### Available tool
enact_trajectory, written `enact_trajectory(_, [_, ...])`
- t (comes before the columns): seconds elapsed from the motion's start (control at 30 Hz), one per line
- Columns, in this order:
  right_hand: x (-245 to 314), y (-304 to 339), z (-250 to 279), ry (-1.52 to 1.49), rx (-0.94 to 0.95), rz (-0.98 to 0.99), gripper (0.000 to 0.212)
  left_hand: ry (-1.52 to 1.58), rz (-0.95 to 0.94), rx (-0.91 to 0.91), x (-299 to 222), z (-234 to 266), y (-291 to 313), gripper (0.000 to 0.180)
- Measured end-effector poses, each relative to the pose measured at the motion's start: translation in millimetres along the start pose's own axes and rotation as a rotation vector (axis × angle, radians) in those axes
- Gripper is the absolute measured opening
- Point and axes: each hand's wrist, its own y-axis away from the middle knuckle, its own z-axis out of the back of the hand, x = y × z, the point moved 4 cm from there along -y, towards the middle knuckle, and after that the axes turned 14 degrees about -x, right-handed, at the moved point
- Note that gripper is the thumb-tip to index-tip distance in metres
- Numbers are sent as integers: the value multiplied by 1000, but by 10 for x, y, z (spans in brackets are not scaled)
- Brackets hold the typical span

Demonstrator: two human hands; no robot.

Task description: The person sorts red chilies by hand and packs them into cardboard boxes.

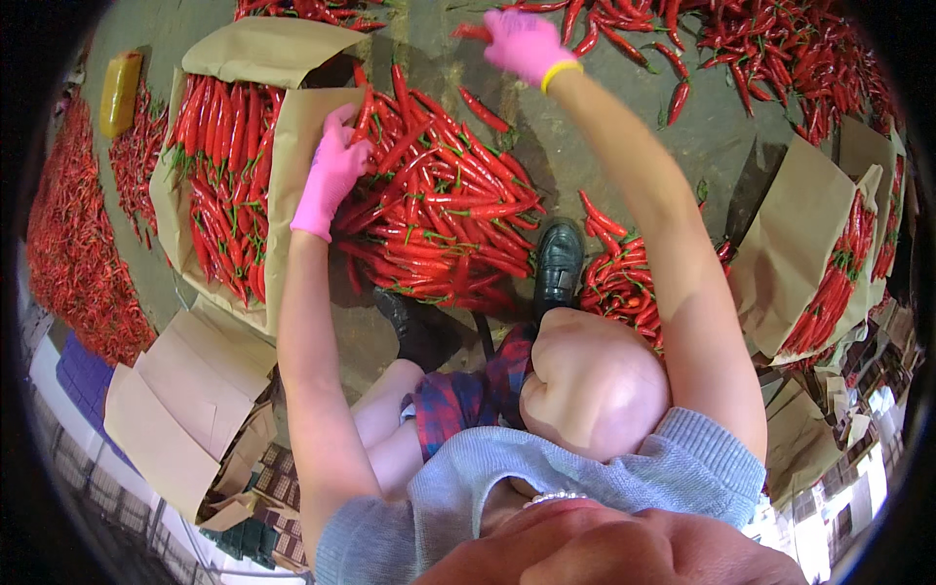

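Note:
My left hand (336, 171), in a pink glove, is closed on a red chili pepper (365, 115) at the left edge of a large chili pile (444, 210). Just left of it stands a paper-lined box (300, 146) with chilies (226, 127) laid in rows, several with green stems downward. My right hand (529, 47), in a pink glove with a yellow cuff, reaches far out over the floor. From its fingertips a slightly blurred red chili pepper (472, 32) points left. Part of each hand's grip is hidden.
Loose chilies (780, 49) cover the far right floor, and more lie spread on the left (78, 234). A yellow wrapped bundle (120, 95) is at far left. Another paper-lined box (795, 244) stands at right, an opened carton (190, 400) near left. My shoe (559, 263) touches the pile's edge.

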Motion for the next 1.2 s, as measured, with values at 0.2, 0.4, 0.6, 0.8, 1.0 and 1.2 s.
enact_trajectory(0.2, [487, 903, -440, -52, 282, -127, 31, -263, 59, 73, 157, -838, -835, 17])
enact_trajectory(0.4, [-30, 1160, -96, 17, 133, -27, 36, -600, -733, 30, -306, -1092, -1022, 54])
enact_trajectory(0.6, [-181, 1412, -17, -328, 248, -345, 47, -943, -1011, 347, -693, -1592, -924, 58])
enact_trajectory(0.8, [-904, 1020, 363, -517, -25, -466, 39, -22, -159, 168, -979, -1942, -601, 59])
enact_trajectory(1.0, [-1061, -141, 616, -148, -51, -305, 43, -445, -283, 48, -794, -2307, -681, 40])
enact_trajectory(1.2, [-1357, -397, 116, -115, 142, -247, 46, -646, -584, 141, -620, -1997, -703, 48])
